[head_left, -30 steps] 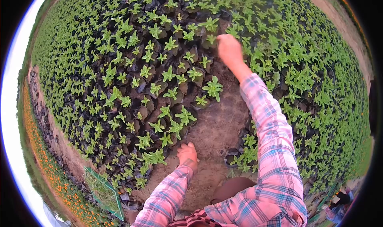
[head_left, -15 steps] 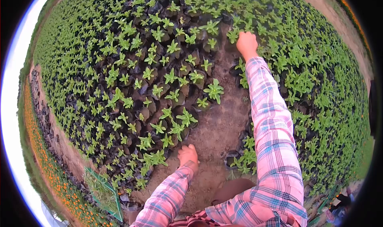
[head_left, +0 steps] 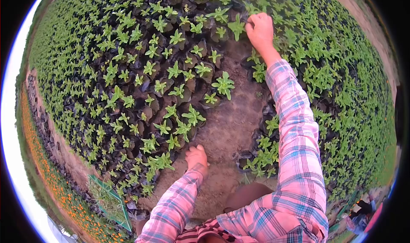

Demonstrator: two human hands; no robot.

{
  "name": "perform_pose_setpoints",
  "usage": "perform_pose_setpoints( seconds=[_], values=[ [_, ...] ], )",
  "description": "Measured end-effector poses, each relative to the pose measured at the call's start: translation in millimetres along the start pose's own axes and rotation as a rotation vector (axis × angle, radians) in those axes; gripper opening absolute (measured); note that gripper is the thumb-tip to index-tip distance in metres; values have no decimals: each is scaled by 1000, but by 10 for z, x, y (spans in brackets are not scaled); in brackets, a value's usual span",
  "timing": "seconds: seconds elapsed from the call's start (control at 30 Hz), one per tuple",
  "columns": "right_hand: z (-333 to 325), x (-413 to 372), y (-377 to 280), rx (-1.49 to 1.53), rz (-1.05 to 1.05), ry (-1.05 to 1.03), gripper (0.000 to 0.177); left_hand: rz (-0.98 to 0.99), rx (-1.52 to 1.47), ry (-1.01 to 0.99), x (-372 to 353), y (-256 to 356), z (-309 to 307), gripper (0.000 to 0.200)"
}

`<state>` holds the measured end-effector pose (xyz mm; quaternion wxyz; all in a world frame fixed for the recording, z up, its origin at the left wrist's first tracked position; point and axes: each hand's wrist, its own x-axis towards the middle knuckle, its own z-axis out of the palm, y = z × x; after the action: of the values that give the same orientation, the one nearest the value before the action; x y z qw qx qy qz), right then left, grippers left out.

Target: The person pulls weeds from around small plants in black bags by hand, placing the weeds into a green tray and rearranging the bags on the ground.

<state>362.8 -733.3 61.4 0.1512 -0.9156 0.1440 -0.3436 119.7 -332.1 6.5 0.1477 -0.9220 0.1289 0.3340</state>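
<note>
"Black plastic pots (head_left: 244,162) lined your side of that row. What did your right hand (head_left: 261,31) have?"

"Couldn't tell if it held anything. Fingers were curled in, back of the hand up, thumb side at or just beside a leafy seedling (head_left: 236,27). Fingertips mostly hidden."

"Where was that seedling?"

"Far end of the bare soil strip (head_left: 226,132), between the left block of plants (head_left: 150,68) and the right block of plants (head_left: 322,78). Couldn't make out its pot."

"And the left hand (head_left: 196,158)?"

"Low at the soil, near end, just beside the edge of the left block. Fingers partly bent, nothing visible in it. Looked like a prop; couldn't confirm any load."

"Step in hand, your call?"

"Handling at long reach, I judged. Right arm was stretched far out, left one kept close in."

"What did the next move call for?"

"Fingers low, on the pot rather than the leaves, as I read it. Foliage looked soft enough to bruise. Free room was on the soil side; the right block crowded my knuckles."
</note>
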Motion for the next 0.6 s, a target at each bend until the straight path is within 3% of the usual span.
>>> perform_pose_setpoints(
  seconds=[0.17, 0.23, 0.4, 0.47, 0.53, 0.6],
  values=[
    [-332, -37, -262, 104, -121, 8, 7, 0, -22, -31, 21, 1, -15, 64],
    [-387, -179, -343, 179, -207, -50, 8, -12, 13, -32, 16, -2, -22, 72],
    [-231, -855, -425, 13, -204, -486, 6, -12, 13, -35, 25, 2, -15, 73],
    [-229, -797, -366, -4, -220, -462, 5, -21, 21, -40, 22, -14, -2, 73],
    [-269, -606, -259, 271, -10, -265, 7, -4, -11, -12, -1, -12, -25, 74],
    [-273, -378, -32, 262, 87, -56, 9, -11, -1, -28, 28, 0, -14, 74]
  ],
)
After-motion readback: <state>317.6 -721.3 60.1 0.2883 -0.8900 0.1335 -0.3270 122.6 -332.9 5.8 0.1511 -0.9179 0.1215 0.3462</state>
